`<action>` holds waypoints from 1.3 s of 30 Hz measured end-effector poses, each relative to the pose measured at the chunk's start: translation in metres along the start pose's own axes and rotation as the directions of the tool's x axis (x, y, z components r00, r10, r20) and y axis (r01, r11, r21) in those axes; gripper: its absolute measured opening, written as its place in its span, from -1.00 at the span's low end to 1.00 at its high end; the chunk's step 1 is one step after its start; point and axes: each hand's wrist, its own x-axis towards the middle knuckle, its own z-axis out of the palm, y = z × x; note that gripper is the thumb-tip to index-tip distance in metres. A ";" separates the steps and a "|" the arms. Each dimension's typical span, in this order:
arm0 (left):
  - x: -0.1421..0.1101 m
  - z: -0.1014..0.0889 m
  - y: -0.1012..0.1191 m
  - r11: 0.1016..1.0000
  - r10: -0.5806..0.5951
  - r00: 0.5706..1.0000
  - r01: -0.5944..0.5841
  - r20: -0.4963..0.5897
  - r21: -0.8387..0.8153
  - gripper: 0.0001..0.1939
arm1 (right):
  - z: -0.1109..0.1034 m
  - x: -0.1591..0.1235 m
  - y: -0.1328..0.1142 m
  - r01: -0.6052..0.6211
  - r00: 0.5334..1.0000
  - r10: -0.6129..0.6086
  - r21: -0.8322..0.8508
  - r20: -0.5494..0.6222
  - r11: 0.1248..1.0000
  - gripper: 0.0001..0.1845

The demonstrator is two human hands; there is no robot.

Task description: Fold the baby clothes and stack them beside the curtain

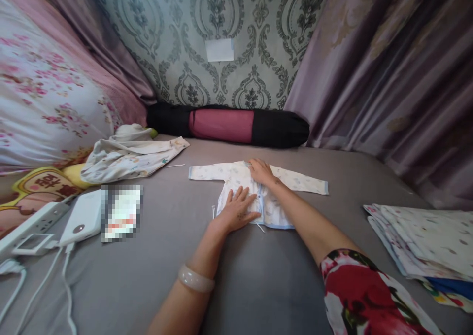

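Floral sleeve (pixel 373 290) covers R arm (pixel 314 217); L hand (pixel 238 211) lies flat, fingers spread, released, on wht shirt (pixel 207 172); R hand (pixel 261 171) rests nr its top, can't tell if gripping.

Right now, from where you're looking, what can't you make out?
All in the head view:
- Small white long-sleeved top with blue trim: parts covered by the left hand and right hand.
- Pale object with reddish marks: details pixelated.
- Stacked, printed pale cloths: cut off by the right edge.
- White rectangle: any writing too small.
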 end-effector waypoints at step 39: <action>0.015 -0.004 0.036 0.894 -0.367 0.899 0.269 -0.241 -0.359 -0.77 | -0.021 -0.017 0.051 0.146 0.953 -0.131 -0.035 0.273 0.989 -0.71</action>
